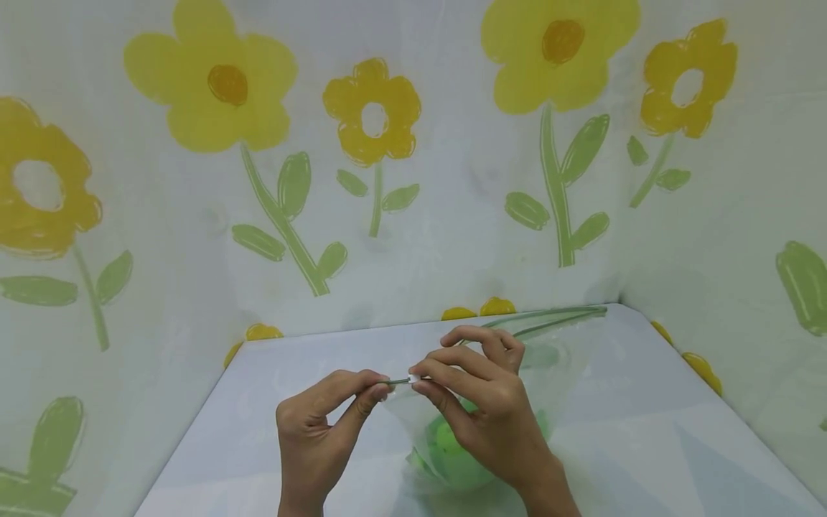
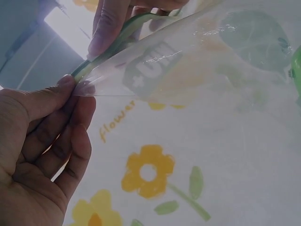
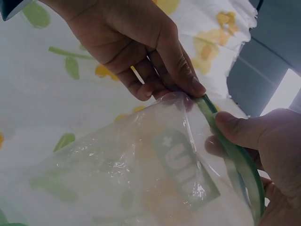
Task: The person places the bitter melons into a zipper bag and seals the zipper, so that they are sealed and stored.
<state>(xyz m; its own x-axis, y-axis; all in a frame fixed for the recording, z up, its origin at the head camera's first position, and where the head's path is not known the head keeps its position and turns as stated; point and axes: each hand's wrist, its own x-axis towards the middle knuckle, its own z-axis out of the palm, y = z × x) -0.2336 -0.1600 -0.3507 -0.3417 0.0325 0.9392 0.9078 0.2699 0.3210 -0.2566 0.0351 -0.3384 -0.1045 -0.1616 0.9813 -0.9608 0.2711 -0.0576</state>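
Observation:
A clear zip bag with a green zip strip along its mouth is stretched between both hands. At one end of the strip, my left hand pinches the bag's corner between thumb and fingers. Close beside it, my right hand pinches a small white slider on the strip. The right wrist view shows the right thumb on the strip, near the left fingertips. Bright green contents show through the lower bag, their kind blurred by the film and partly behind the right hand.
The bag hangs over a white table with pale printed shapes. Behind it stands a white backdrop with yellow flowers and green leaves. The far part of the green bag mouth reaches toward the table's back right corner.

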